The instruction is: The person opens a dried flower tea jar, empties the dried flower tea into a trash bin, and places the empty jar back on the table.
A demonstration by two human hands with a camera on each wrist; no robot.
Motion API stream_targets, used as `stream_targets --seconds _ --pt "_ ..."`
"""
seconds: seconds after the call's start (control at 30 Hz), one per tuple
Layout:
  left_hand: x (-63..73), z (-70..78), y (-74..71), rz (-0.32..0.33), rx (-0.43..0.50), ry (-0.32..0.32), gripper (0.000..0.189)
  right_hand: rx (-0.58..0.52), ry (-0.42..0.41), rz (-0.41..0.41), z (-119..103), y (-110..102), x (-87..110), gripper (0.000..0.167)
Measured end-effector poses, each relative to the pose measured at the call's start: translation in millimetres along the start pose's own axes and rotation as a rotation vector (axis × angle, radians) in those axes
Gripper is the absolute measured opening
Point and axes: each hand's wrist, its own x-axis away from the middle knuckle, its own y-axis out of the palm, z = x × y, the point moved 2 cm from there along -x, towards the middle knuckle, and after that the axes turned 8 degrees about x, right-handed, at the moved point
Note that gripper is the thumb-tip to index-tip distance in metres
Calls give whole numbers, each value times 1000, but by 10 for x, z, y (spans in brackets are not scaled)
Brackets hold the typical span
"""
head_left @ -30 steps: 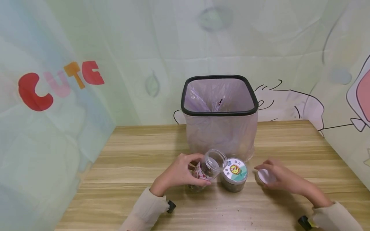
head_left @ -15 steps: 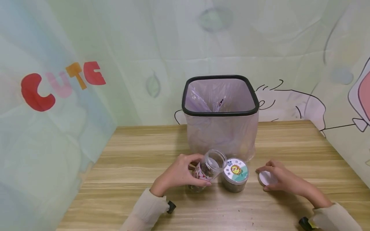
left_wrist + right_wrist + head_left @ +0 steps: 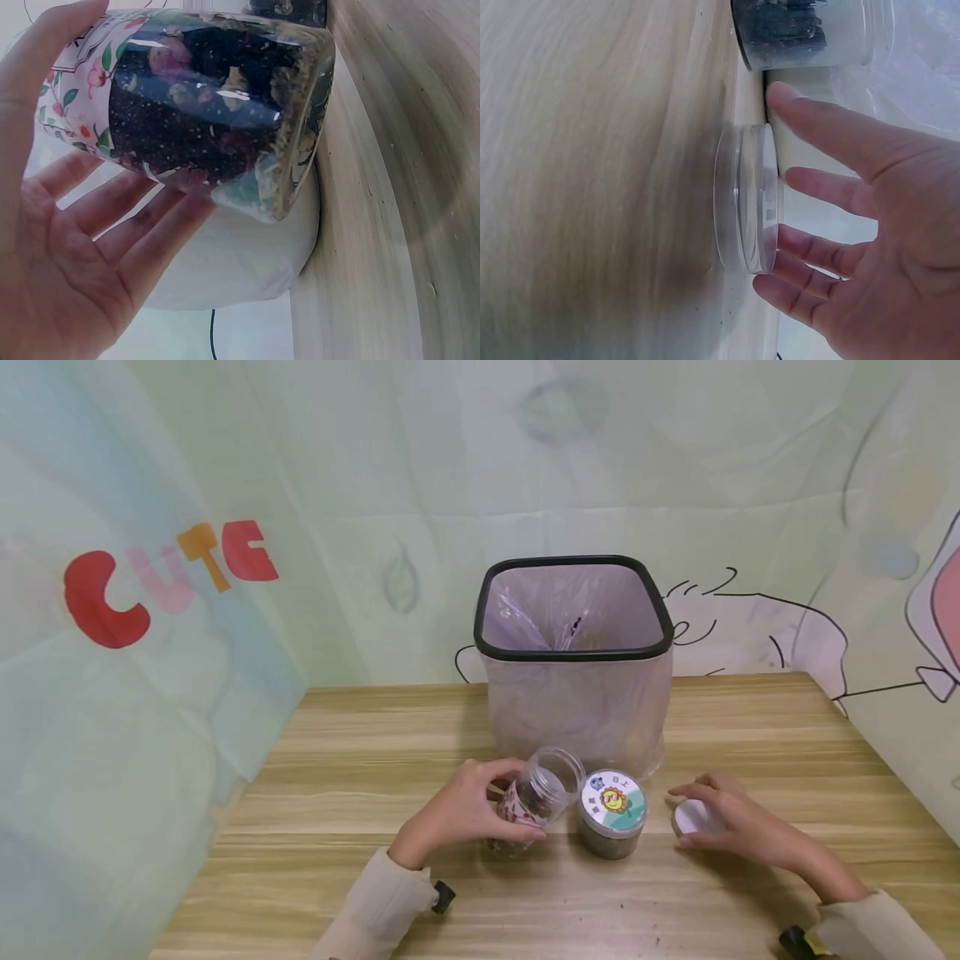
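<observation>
My left hand point(image 3: 480, 810) grips a clear screw-neck jar point(image 3: 536, 802) with a pink floral label, its lidless mouth tilted up to the right. In the left wrist view, dark dried bits and pinkish petals show inside the jar point(image 3: 210, 97). My right hand point(image 3: 738, 822) hovers around a round clear-and-white lid point(image 3: 696, 818) that lies flat on the table. In the right wrist view, the thumb stands away from the lid point(image 3: 746, 199), and the fingers overlap its far edge. Between the hands stands a short, wide jar point(image 3: 612, 814) with a sunflower sticker on its top.
Behind the jars stands a black-rimmed bin point(image 3: 573, 654) lined with a translucent bag, with some plastic inside. Small dark crumbs lie on the wooden table point(image 3: 570, 910) near its front. A printed cloth backdrop point(image 3: 375, 568) rises behind and at the sides.
The tilted jar has shifted slightly left, away from the short jar. My right thumb has moved outward from the lid, so the fingers spread wider. The head view has turned a little left.
</observation>
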Motion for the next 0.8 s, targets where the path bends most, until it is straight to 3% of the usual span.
stream_targets --seconds 0.37,0.6,0.8 --pt "21 -22 -35 -1 18 -17 59 -249 137 79 -64 -194 -128 64" --pt "29 -24 -45 -2 33 -29 58 -385 160 112 -144 -361 -285 70" --pt "31 -2 -65 2 40 -62 59 -459 131 210 -274 -586 -466 78"
